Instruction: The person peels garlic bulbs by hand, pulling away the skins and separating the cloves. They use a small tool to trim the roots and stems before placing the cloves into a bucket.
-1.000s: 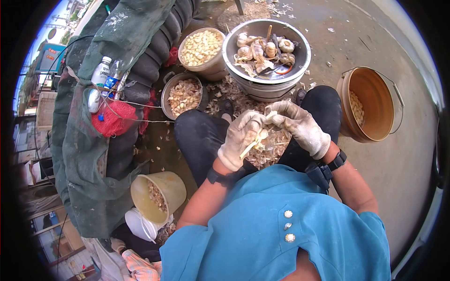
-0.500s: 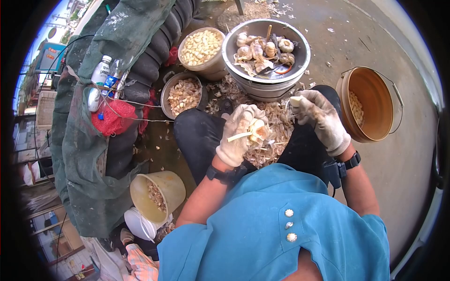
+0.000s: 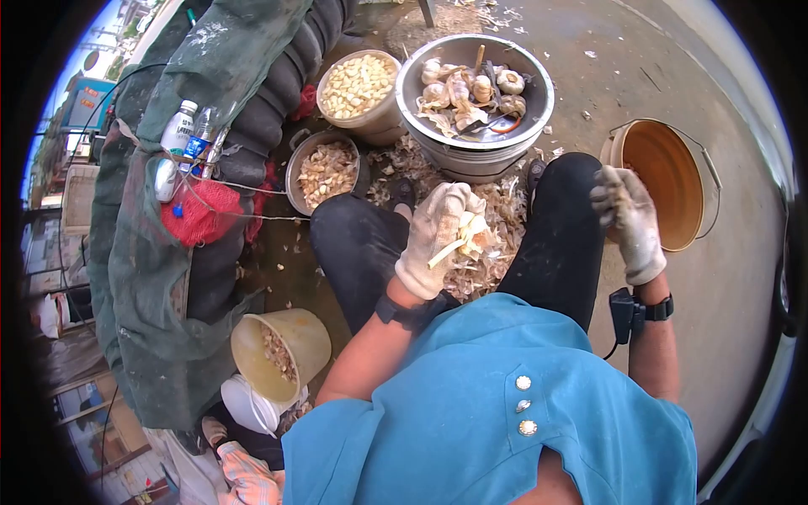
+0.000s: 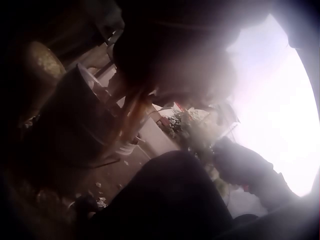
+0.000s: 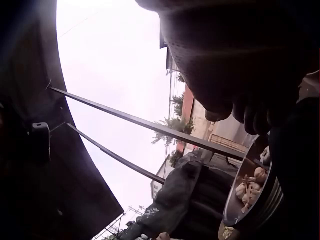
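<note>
My gloved left hand [image 3: 436,234] grips a garlic bulb [image 3: 474,231], its skin partly torn and a pale stalk [image 3: 446,252] pointing down and left. The bulb is held over a heap of papery garlic skins [image 3: 497,215] between my knees. Off to the right, my gloved right hand [image 3: 627,223] overlaps the left side of a brown bucket [image 3: 677,185] in the head view. Its fingers [image 5: 245,117] hang loosely bent in the right wrist view, with no clove showing among them. The left wrist view is dark and blurred.
A metal basin [image 3: 539,126] with whole garlic bulbs stands on a pail ahead. Left of it are a tub of peeled cloves [image 3: 359,87] and a pot of cloves and skins [image 3: 326,172]. A cream bucket [image 3: 311,345] leans near my left elbow, beside netting-covered tyres [image 3: 252,126].
My right hand has pulled away from the garlic bulb and swung right to the brown bucket; the pale clove it held earlier no longer shows. The left hand keeps the bulb nearly in place.
</note>
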A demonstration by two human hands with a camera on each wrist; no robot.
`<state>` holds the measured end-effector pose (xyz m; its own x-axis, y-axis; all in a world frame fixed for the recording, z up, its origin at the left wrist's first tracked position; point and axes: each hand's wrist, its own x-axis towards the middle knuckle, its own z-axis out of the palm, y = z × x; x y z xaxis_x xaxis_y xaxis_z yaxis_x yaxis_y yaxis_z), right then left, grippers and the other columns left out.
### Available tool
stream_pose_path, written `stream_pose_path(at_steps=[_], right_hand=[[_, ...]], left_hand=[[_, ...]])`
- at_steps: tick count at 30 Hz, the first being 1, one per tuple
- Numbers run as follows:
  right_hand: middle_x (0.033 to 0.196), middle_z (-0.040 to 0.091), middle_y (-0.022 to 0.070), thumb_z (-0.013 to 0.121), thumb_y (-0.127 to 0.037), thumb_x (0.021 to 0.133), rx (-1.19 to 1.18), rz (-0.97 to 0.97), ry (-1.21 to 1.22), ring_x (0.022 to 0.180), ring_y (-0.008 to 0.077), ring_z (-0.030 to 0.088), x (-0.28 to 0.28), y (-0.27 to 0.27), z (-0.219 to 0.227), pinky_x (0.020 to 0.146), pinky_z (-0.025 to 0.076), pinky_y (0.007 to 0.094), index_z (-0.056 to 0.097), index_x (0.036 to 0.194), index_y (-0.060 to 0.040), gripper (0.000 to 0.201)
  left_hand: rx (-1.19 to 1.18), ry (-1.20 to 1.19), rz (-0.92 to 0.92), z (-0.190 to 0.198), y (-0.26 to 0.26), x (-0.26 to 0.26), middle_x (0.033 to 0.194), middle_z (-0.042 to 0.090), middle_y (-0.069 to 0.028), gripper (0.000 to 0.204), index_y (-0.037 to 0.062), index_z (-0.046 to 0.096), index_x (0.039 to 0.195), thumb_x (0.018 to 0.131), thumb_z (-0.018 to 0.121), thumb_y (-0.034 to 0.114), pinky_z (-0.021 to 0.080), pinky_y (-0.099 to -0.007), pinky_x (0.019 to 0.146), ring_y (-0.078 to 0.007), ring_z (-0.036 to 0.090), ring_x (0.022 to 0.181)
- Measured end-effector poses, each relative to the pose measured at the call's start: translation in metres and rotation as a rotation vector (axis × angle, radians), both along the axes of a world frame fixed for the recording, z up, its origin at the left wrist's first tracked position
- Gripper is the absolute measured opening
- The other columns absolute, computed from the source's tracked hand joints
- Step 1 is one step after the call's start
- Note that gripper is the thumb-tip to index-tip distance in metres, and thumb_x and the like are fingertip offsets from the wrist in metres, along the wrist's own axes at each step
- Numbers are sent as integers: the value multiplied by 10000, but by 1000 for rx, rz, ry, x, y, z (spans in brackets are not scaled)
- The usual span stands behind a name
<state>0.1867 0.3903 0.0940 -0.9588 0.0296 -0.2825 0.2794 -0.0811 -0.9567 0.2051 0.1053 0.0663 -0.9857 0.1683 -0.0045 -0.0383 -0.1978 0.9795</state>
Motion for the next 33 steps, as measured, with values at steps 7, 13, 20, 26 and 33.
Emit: stream_pose_path(at_steps=[7, 13, 20, 26, 33], right_hand=[[807, 580, 118, 643, -473, 897, 345, 541, 56, 781, 201, 575, 15, -113, -2, 714, 481, 341, 544, 992, 1, 493], [822, 586, 130, 659, -382, 906, 335, 462, 0, 762, 193, 570, 21, -137, 8, 705, 483, 334, 539, 978, -7, 400], [863, 606, 74, 628, -290, 936, 162, 403, 114, 752, 130, 582, 21, -141, -3, 677, 495, 289, 543, 1100, -12, 334], [872, 605, -16, 569, -360, 980, -277, 495, -98, 678, 33, 538, 17, -129, -14, 550, 448, 187, 521, 1279, -62, 424], [818, 590, -33, 568, -392, 979, -256, 492, -254, 667, 24, 526, 15, -121, -17, 531, 406, 168, 522, 1271, -72, 436]], left_hand=[[-404, 357, 31, 1, -1, -3, 926, 587, -70, 237, -1, 564, 1008, 924, 627, 211, 488, -301, 753, -174, 591, 823], [-180, 5, 146, 2, -4, 0, 966, 612, -125, 284, 12, 527, 1078, 841, 669, 76, 525, -359, 727, -278, 636, 837], [-305, 105, 232, -5, -14, 2, 958, 649, -107, 271, 6, 585, 1037, 984, 527, 265, 519, -320, 798, -204, 641, 884], [39, -113, 226, -6, -19, 2, 975, 646, -84, 329, 6, 603, 1018, 1036, 429, 285, 497, -290, 842, -150, 617, 912], [40, -39, 272, -1, -9, 1, 931, 627, -63, 292, 19, 571, 1036, 1027, 460, 288, 498, -268, 804, -123, 603, 857]])
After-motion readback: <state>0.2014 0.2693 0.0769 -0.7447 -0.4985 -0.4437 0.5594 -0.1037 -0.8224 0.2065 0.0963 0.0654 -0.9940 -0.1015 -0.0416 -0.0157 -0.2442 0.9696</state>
